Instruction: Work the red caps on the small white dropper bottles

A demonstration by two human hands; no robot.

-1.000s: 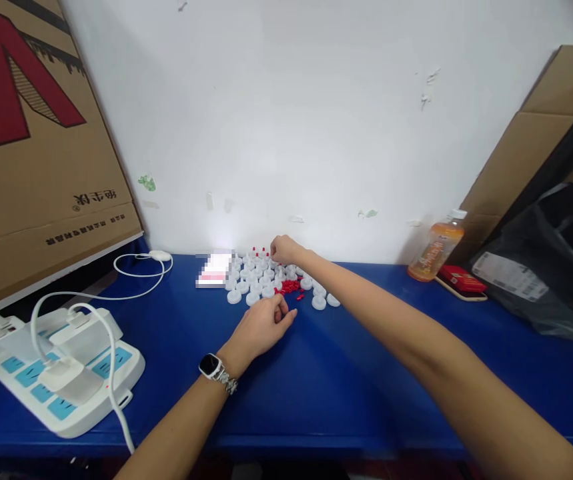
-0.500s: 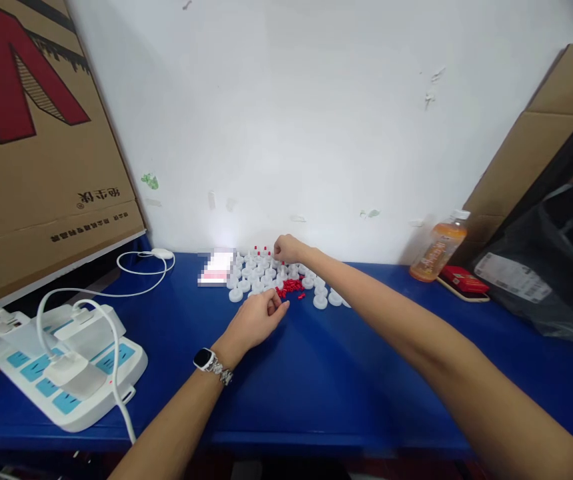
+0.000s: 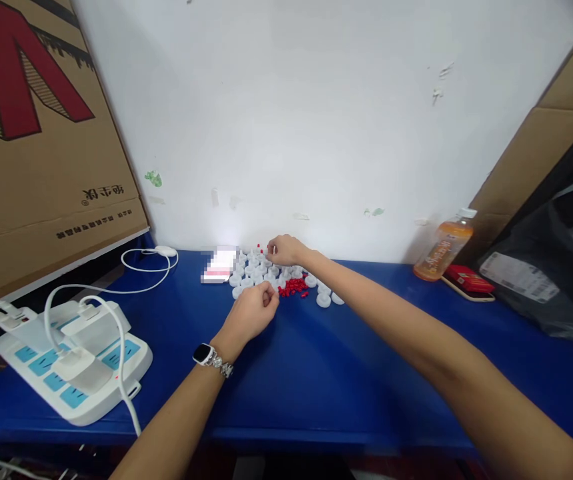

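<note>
Many white round caps with pointed nozzles point(image 3: 251, 273) stand close together near the wall, and a few at the back carry small red tips point(image 3: 259, 247). A heap of loose small red tips point(image 3: 293, 287) lies at their front right. My right hand point(image 3: 286, 251) is over the back of the white caps beside the red-tipped ones, its fingers pinched; whatever is between them is hidden. My left hand point(image 3: 253, 310), with a watch point(image 3: 203, 354) on the wrist, is at the front edge of the caps, left of the red heap. Its thumb and fingers are closed together, and their contents cannot be seen.
A lit phone, blurred point(image 3: 219, 264), is left of the caps. A white power strip point(image 3: 73, 373) with plugs and cables takes up the left side of the blue table point(image 3: 316, 387). To the right are an orange drink bottle point(image 3: 443, 247), a red box point(image 3: 470, 279) and a dark plastic bag point(image 3: 551, 267).
My left hand has drawn slightly left, away from the red tips, and its fingers have closed further. My right hand has shifted a little left over the back caps. The view has shifted slightly.
</note>
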